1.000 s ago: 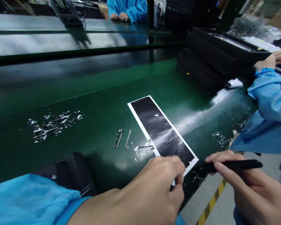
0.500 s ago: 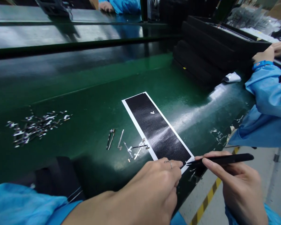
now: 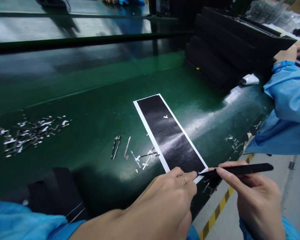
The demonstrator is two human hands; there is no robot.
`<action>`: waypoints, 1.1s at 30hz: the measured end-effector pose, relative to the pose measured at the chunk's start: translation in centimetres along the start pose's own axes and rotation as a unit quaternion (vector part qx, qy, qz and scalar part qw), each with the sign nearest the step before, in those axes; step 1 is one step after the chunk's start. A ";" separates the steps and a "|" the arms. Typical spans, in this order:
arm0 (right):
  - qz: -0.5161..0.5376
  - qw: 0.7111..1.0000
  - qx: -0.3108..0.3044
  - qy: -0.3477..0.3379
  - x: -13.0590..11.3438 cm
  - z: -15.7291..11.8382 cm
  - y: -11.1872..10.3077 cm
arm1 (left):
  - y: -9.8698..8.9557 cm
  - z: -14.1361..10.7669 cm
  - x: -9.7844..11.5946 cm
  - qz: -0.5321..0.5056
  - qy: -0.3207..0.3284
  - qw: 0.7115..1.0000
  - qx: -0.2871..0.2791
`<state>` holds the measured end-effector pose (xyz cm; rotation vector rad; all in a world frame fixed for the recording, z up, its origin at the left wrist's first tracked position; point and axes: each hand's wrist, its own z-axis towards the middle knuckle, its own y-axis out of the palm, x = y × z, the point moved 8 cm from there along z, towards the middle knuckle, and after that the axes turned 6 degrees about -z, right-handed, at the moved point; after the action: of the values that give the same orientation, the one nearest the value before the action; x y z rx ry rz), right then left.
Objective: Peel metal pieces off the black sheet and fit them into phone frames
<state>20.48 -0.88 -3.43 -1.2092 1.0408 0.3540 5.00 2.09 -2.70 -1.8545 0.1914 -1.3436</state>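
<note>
A long white-bordered sheet of narrow black strips (image 3: 173, 133), probably adhesive, lies slantwise on the green bench. My left hand (image 3: 165, 196) is closed at its near end, fingertips pressed on the corner and thumb hidden. In pen fashion, my right hand (image 3: 257, 190) pinches black tweezers (image 3: 252, 169), whose tips touch the sheet's corner beside my left fingertips. A tiny white piece (image 3: 165, 116) rests on the black area. Left of the sheet lie several thin flex-cable strips (image 3: 137, 160), some reaching over its white border.
A larger pile of similar strips (image 3: 30, 133) lies at the left. Black trays (image 3: 225, 50) are stacked at the back right, with a small white packet (image 3: 250, 79) in front. At the right is another person's blue sleeve (image 3: 287, 90). Scraps (image 3: 233, 141) litter the bench edge.
The view has shifted slightly. Both hands keep to the sheet's near corner, and the tweezer tips look closer together than before.
</note>
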 end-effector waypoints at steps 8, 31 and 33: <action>0.132 0.990 0.009 0.053 1.7 -0.2 0.5 | -0.2 -0.5 0.7 -0.014 0.007 1.000 0.023; 0.294 0.952 -0.047 0.069 0.0 0.7 3.6 | 0.8 -0.6 -4.9 -0.485 -0.367 0.793 0.014; 0.290 0.954 -0.056 0.057 -0.2 0.8 3.8 | 1.0 -0.7 -5.0 -0.479 -0.377 0.793 0.008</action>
<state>18.00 1.26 -5.51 -1.0109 1.4912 0.8149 2.64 3.84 -6.93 -2.4120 -1.3300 -1.0102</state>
